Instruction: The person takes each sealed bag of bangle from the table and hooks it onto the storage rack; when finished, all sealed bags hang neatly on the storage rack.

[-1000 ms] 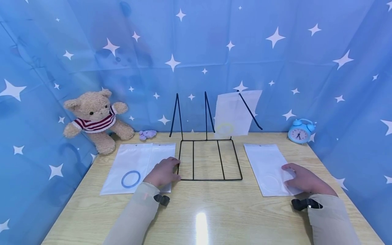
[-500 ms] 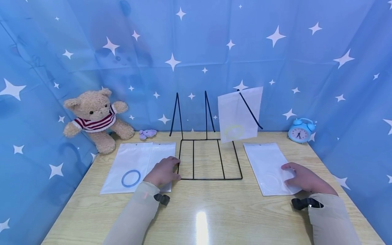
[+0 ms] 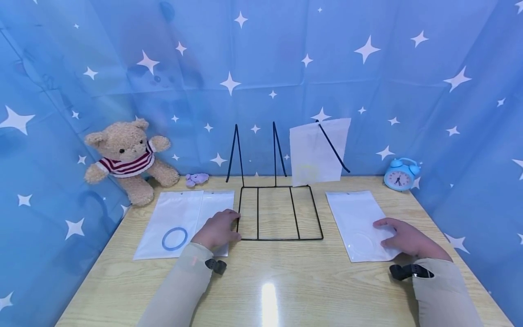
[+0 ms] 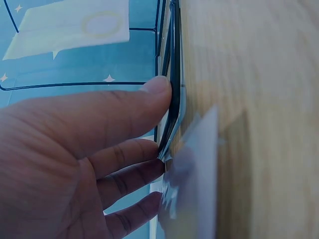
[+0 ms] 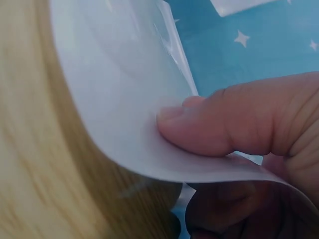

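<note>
We look into a screened-off table corner, dressed like a child's room. Blue cloth (image 3: 343,100) printed with white stars hangs in folds along the far, left and right sides. At the far left of the wood-grain table (image 3: 233,290) sits a teddy bear (image 3: 127,156) in a striped shirt, near a purple toy (image 3: 198,179); at the far right stands a blue alarm clock (image 3: 399,178). We cannot tell what building this is.

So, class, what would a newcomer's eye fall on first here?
Probably the teddy bear in its striped shirt, back left. Then the black wire rack in the middle, with a white bag hanging on its right-hand prong. At right, the right hand pinches a second white bag.
</note>
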`<state>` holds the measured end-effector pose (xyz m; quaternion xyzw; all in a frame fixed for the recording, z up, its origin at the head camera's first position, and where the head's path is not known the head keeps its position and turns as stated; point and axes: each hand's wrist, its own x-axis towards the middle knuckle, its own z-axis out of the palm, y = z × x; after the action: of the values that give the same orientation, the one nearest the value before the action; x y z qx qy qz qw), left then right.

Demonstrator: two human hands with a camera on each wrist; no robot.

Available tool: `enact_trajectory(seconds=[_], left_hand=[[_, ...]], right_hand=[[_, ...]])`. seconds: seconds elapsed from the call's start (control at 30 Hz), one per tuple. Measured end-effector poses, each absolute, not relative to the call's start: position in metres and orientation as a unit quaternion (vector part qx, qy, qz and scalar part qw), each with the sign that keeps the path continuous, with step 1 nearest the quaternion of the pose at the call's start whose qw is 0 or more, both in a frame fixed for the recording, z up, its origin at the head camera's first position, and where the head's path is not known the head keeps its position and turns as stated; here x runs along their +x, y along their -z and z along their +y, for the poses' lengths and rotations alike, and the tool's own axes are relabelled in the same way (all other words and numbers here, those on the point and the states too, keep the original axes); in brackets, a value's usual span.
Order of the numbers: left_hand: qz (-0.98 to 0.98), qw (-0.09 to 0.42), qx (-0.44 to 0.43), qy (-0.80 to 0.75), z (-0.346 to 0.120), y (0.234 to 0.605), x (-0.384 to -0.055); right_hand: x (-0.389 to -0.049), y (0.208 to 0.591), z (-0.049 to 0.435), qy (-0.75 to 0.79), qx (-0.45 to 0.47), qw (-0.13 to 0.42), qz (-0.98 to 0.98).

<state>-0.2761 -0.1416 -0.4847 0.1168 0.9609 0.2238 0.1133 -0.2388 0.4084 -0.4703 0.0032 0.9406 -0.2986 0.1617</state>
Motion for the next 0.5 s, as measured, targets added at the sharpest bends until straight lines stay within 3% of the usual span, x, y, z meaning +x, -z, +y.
enact_trajectory(seconds=[0.5], left_hand=[[0.96,0.114,0.119,-0.227,-0.1419,0.4842,-0.2751]], right_hand=[[-0.2377,0.4662,0.4076,0.307,0.003,0.166,0.937]])
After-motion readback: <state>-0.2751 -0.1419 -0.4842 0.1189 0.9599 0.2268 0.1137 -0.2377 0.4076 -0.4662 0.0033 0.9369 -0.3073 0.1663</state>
